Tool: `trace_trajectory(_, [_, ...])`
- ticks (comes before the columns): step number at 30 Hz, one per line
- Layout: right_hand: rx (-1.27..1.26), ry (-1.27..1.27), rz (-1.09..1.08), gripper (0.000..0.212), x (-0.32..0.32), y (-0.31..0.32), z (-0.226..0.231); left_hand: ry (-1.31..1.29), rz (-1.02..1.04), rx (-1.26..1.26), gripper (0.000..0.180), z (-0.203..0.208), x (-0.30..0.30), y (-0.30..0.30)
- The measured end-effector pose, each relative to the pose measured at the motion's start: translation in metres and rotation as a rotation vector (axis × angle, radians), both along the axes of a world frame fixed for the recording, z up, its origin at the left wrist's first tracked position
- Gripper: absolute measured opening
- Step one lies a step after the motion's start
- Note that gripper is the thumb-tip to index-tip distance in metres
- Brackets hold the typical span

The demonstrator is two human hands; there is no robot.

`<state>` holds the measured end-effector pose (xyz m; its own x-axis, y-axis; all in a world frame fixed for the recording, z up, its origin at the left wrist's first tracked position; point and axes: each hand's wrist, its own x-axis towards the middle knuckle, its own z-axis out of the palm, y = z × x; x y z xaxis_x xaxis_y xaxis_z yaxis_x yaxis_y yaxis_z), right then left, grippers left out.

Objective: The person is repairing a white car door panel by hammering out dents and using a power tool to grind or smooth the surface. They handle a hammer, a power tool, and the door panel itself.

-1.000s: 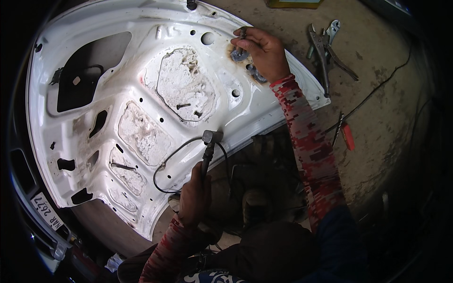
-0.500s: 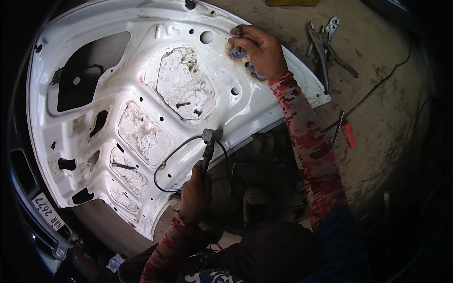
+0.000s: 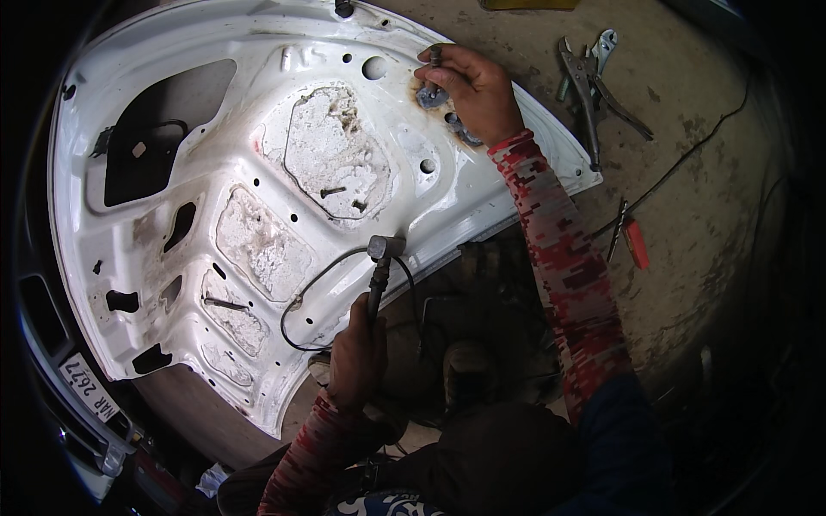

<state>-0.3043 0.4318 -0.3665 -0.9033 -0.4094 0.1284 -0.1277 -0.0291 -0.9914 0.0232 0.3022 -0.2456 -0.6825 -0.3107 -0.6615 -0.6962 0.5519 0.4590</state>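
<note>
White sheet-metal car panel (image 3: 258,215) lies flat on the concrete floor (image 3: 688,198). Left hand (image 3: 357,361) grips a hammer (image 3: 379,271) upright at the panel's near edge. Right hand (image 3: 473,90) clamps a small metal piece (image 3: 430,95) at its far edge. Locking pliers (image 3: 594,86) lie just beyond.
</note>
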Motion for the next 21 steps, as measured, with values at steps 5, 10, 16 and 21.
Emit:
trace_trajectory(5, [-0.037, -0.037, 0.018, 0.024, -0.0003, -0.0001, -0.0002, -0.011, -0.003, -0.009, 0.039, -0.0016, 0.0015, -0.0002])
trace_trajectory(10, [-0.081, -0.029, -0.040, 0.019, 0.0011, -0.0023, -0.0004, 0.003, -0.011, -0.008, 0.039, -0.0007, 0.0010, -0.0005])
trace_trajectory(16, [0.031, 0.095, -0.033, 0.019, 0.0008, -0.0024, -0.0014, -0.028, -0.014, -0.003, 0.038, 0.0030, -0.0012, -0.0016])
trace_trajectory(21, [0.153, 0.285, -0.033, 0.020, 0.0020, -0.0012, 0.0012, -0.037, 0.007, -0.008, 0.040, 0.0045, -0.0012, -0.0011])
